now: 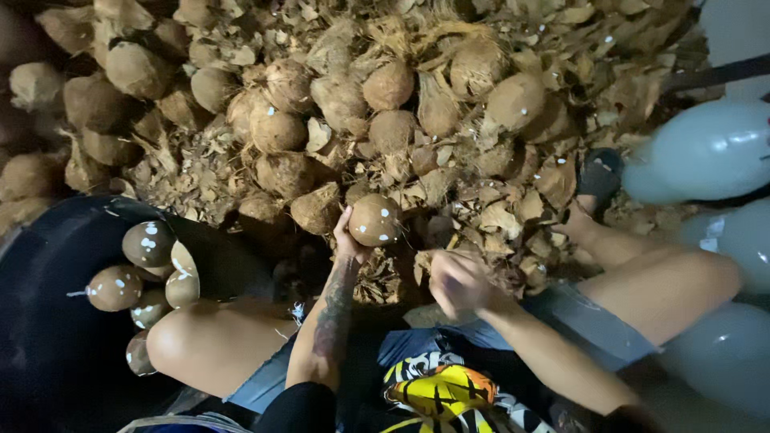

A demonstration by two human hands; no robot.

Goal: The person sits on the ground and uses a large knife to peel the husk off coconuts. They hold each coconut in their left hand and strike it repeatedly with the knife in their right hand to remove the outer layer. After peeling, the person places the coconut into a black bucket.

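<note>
My left hand [346,238] grips a round brown coconut [374,220] with white scraped patches, held just above the ground between my knees. My right hand [454,280] is closed in a loose fist to the right of it, blurred, and whether it holds a tool I cannot tell. A big heap of unpeeled husky coconuts [337,104] fills the top of the view in front of me.
A black tub [56,321] at the left holds several peeled coconuts [148,244]. Husk scraps [497,216] litter the ground. My right foot in a dark sandal [598,176] rests at the right, beside pale blue-grey rounded containers [706,152].
</note>
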